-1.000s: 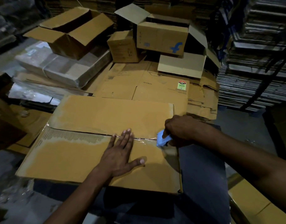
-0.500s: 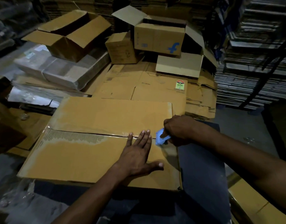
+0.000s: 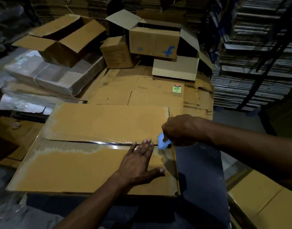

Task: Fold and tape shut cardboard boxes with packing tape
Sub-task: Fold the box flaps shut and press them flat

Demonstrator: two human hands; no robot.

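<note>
A large brown cardboard box (image 3: 79,164) lies in front of me with its two top flaps folded together. Clear packing tape (image 3: 109,143) runs along the seam between them. My left hand (image 3: 140,162) lies flat with straight fingers on the near flap, fingertips at the taped seam near the box's right end. My right hand (image 3: 180,129) grips a blue tape dispenser (image 3: 164,142) at the right end of the seam, just right of my left fingertips.
Flattened cartons (image 3: 142,91) lie behind the box. Open boxes (image 3: 62,38) and a box with a blue logo (image 3: 154,42) stand at the back. Wrapped bundles (image 3: 48,75) sit left. Stacked cardboard sheets (image 3: 257,63) fill the right. Another box (image 3: 264,202) is at the lower right.
My left hand has slid to the right along the seam, toward the dispenser. My right hand with the dispenser has stayed near the box's right end.
</note>
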